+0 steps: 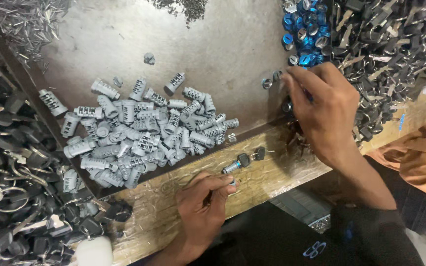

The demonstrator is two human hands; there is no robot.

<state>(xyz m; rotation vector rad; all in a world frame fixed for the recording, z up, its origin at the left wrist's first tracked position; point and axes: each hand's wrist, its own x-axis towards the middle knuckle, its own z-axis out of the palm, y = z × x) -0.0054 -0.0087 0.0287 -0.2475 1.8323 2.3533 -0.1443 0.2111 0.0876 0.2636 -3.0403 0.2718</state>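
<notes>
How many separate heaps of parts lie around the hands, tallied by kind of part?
Grey lock cylinders: 1 heap
Blue-capped rings: 1 heap
Black-headed keys: 2 heaps, one at the left and one at the right
Thin metal pins: 1 heap
Small dark bits: 1 heap
Total: 6 heaps

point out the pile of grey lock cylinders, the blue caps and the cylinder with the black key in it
pile of grey metal lock cylinders [139, 130], head view, middle of the heap
blue round caps [304, 24], head view, centre of the cluster
small metal cylinder with a black key [242, 161], head view, on the key's black head
</notes>
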